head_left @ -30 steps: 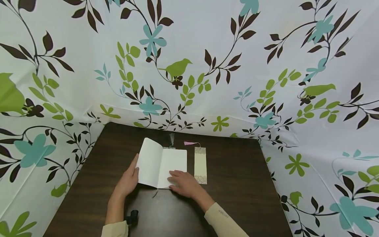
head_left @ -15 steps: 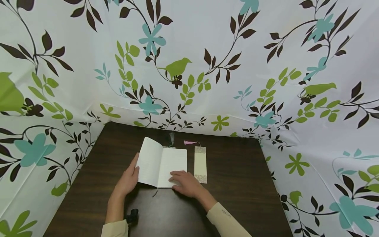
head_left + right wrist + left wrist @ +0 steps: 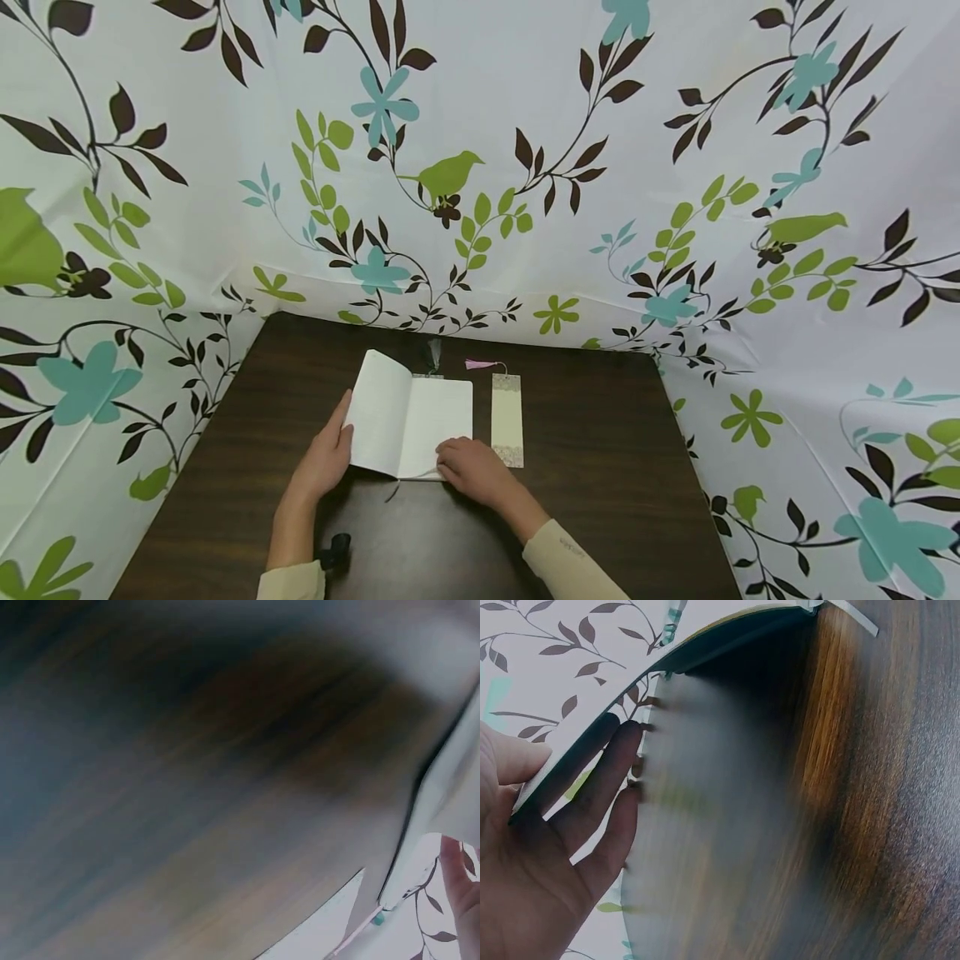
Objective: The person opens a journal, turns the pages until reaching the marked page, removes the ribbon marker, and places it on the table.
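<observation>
An open notebook (image 3: 438,408) with white pages lies on the dark table, its left half raised at a slant. My left hand (image 3: 322,458) holds that half by its outer edge. In the left wrist view the thumb lies on the page side and the fingers (image 3: 600,795) are behind the dark cover. At the lower right of the right-hand page, my right hand (image 3: 480,471) has curled fingers and pinches the page, whose bottom edge lifts slightly. The exact fingertip contact is hidden. A thin ribbon marker (image 3: 392,492) hangs below the spine.
Right of the notebook lies a pale bookmark (image 3: 507,421) with a pink tassel (image 3: 480,364). Another bookmark, mostly covered by the notebook, shows its grey-green tassel (image 3: 434,354) at the top. Patterned cloth (image 3: 555,250) surrounds the dark wooden table (image 3: 600,433).
My right hand has slid slightly right across the page to its lower corner, and its fingers have curled in. My left hand and the notebook have stayed in place.
</observation>
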{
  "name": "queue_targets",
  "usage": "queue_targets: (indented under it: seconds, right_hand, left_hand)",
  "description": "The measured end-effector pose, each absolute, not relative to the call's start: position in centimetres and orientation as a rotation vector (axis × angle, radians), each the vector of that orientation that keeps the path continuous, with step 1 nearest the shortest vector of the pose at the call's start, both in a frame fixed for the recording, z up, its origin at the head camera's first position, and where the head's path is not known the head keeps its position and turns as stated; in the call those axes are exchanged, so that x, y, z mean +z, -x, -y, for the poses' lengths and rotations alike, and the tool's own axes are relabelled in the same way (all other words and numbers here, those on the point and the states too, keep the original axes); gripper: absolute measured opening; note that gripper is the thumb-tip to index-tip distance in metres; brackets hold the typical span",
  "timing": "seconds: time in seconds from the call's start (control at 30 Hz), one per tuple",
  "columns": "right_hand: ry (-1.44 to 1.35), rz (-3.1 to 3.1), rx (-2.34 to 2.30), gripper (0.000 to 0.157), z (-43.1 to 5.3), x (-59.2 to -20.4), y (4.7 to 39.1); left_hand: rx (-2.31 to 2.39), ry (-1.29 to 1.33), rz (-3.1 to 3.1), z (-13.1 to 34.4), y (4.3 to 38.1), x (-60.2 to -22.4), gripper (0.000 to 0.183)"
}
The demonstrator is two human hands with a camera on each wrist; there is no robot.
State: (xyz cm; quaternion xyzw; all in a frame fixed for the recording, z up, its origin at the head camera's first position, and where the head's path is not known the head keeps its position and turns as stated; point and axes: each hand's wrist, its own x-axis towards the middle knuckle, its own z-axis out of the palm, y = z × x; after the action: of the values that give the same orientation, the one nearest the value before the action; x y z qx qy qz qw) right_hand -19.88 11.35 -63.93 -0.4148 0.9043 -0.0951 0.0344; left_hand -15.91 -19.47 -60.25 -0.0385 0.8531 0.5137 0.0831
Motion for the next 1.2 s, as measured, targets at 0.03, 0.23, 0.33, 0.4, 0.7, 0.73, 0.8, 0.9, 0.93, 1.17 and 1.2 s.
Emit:
queue_targets:
  seconds: [0.03,0.23,0.33,0.4,0.7,0.73,0.8,0.9,0.93,1.17,1.2]
  right_hand:
    - [1.32,-2.819,-0.222,0.016,-11.4,-64.0,19.8]
    - [1.445,-2.935,0.007,0.011,-11.5,-64.4,19.1]
    - [1.464,-2.976,0.016,0.007,-11.3,-64.3,19.0]
    - [1.466,-2.999,-0.009,0.007,-11.2,-64.2,19.0]
    - [1.162,-2.832,-0.466,0.007,-10.8,-63.0,19.3]
    - [1.122,-2.805,-0.517,0.007,-10.8,-62.9,19.3]
    - [1.065,-2.76,-0.589,0.009,-10.9,-62.7,19.4]
    - [1.013,-2.723,-0.642,0.013,-11.1,-62.5,19.4]
    - [0.999,-2.716,-0.647,0.015,-11.1,-62.5,19.4]
    - [0.952,-2.734,-0.599,0.019,-11.3,-62.4,19.4]
    - [0.955,-2.74,-0.587,0.019,-11.4,-62.4,19.4]
  left_hand:
    - [1.54,0.116,-2.55,19.4,15.9,-60.3,0.063]
    - [1.566,0.11,-2.568,19.2,15.8,-60.3,0.063]
    - [1.575,0.104,-2.572,19.2,15.8,-60.3,0.063]
    - [1.577,0.099,-2.574,19.2,15.8,-60.4,0.063]
    - [1.603,0.093,-2.572,19.0,15.9,-60.7,0.064]
    - [1.606,0.086,-2.57,19.0,15.9,-60.7,0.065]
    - [1.619,0.089,-2.561,18.9,15.9,-60.7,0.064]
    - [1.643,0.087,-2.546,18.8,15.8,-60.6,0.064]
    - [1.652,0.086,-2.542,18.8,15.8,-60.6,0.063]
    - [1.695,0.089,-2.517,18.7,15.7,-60.5,0.063]
    - [1.695,0.088,-2.516,18.7,15.8,-60.5,0.063]
